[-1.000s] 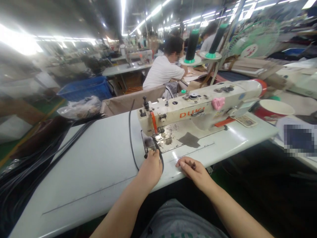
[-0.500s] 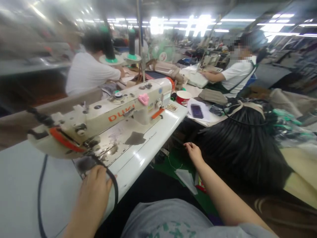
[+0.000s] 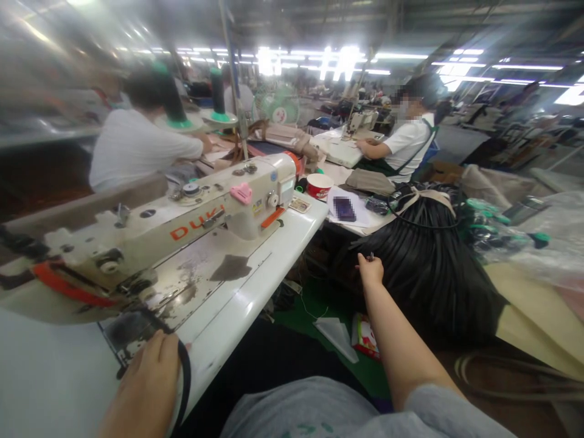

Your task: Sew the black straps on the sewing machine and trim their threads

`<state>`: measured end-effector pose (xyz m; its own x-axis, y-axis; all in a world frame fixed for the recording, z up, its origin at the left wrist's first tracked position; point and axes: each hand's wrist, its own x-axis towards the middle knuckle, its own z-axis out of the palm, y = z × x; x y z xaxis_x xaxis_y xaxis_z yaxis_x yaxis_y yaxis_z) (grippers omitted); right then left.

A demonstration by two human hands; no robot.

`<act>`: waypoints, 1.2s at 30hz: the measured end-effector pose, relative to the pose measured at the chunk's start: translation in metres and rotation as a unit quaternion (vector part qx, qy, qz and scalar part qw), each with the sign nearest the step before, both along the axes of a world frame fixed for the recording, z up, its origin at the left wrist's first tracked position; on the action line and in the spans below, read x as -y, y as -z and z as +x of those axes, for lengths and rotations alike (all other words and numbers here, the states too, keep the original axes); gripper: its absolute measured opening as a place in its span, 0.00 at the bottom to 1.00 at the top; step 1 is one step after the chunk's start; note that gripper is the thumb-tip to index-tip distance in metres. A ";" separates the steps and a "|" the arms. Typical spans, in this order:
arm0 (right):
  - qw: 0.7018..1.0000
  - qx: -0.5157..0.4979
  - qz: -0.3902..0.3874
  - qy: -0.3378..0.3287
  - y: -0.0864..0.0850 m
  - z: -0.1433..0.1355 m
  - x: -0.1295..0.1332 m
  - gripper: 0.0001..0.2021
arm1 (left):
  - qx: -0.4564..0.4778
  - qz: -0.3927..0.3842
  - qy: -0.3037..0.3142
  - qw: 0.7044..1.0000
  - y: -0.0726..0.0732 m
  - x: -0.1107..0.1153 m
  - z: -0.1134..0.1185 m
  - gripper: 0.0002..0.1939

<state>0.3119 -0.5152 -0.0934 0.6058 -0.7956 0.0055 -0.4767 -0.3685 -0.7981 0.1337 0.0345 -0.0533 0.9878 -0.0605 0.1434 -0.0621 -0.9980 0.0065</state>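
Note:
My left hand lies on the white sewing table, close to the needle end of the sewing machine. Its fingers are curled over a black strap, which runs from under the machine head and bends down past the hand. Out to the right, my right hand is closed beside a large bundle of black straps. A small dark object shows at its fingers, too small to make out.
A red and white tub and a phone on paper lie on the table beyond. A red box sits below. Two co-workers in white sit further off, at left and right. Clear plastic bags are at right.
The view has swung right, so the machine sits further left. My right hand has moved toward the bundle of black straps. My left hand stays on the strap by the needle end.

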 end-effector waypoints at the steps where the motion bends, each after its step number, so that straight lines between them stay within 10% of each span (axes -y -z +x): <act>1: 1.000 -0.004 0.000 0.002 -0.002 0.002 0.002 0.14 | 0.004 0.007 0.005 1.000 0.001 0.000 0.000 0.16; 10: 0.999 -0.034 0.011 -0.031 -0.015 -0.007 0.007 0.12 | 0.034 0.001 -0.010 0.999 0.014 0.004 -0.004 0.19; 21: 0.966 -0.076 0.172 -0.175 0.068 -0.095 -0.119 0.12 | 0.103 -0.028 -0.040 0.993 0.000 0.022 -0.002 0.13; 30: 0.983 0.076 0.160 -0.052 0.002 -0.015 -0.047 0.21 | 0.123 -0.065 -0.030 0.990 -0.001 0.020 -0.002 0.13; 36: 0.964 -0.006 0.221 -0.150 0.036 -0.066 -0.113 0.14 | 0.164 -0.004 0.013 0.986 0.007 0.018 -0.001 0.12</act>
